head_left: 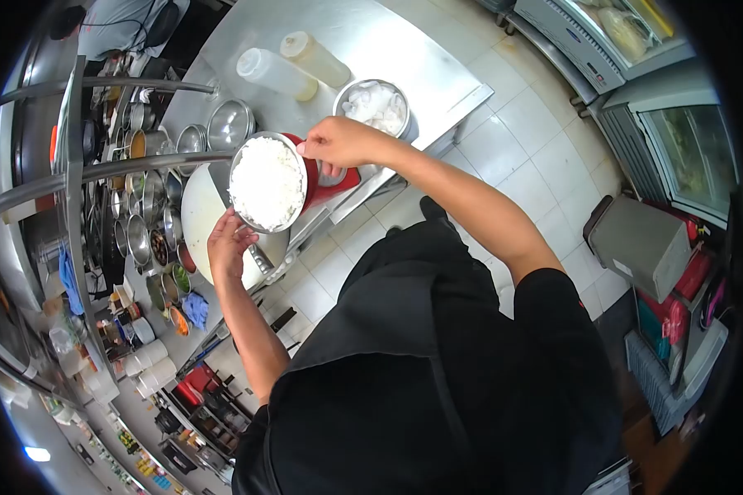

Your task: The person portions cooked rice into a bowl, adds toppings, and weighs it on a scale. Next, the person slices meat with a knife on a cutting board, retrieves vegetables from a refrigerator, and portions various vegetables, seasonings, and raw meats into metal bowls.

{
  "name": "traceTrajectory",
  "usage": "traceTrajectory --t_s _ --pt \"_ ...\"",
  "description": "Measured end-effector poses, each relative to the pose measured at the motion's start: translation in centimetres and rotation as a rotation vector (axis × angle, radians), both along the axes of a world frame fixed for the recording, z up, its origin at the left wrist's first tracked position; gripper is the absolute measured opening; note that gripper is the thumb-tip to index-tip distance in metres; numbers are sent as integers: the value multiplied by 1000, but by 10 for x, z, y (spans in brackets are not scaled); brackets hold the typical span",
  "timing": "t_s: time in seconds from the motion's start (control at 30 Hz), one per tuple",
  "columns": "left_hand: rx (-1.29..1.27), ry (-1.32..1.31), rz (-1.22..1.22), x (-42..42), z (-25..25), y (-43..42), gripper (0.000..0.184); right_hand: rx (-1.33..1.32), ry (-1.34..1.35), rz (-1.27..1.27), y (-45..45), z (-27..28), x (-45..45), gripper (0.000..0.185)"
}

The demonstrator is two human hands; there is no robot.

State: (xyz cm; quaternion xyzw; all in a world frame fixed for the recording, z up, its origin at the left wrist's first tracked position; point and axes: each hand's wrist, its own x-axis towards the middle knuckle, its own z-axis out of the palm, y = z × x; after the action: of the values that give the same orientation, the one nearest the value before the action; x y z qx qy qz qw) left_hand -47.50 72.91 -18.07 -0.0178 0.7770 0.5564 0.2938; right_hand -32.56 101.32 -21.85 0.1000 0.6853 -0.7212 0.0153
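Two hands [332, 144] [229, 241] hold a rice bowl [307, 188] near the counter edge [454, 111], tiled floor [504, 157] alongside.

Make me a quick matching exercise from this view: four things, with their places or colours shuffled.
1. White rice
2. Squeeze bottles
3. Crumpled cloth
4. Right sleeve

A. Blue
B. Side by side on the steel counter
C. Black
D. Inside the round container that the left hand and right hand touch

Pairs: 1-D, 2-B, 3-A, 4-C
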Motion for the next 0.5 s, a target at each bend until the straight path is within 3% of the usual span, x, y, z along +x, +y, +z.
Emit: traceTrajectory --t_s 0.3,0.47,0.5 --pt "37 -15 -170 -11 1 -7 40 31 -37 -403 -20 6 105 31" --pt "111 -20 -379 -53 -32 -1 11 -3 -99 -697 -93 1 208 29" --pt "134 -20 -421 -58 -36 5 13 -27 -110 -783 -118 -2 232 29"
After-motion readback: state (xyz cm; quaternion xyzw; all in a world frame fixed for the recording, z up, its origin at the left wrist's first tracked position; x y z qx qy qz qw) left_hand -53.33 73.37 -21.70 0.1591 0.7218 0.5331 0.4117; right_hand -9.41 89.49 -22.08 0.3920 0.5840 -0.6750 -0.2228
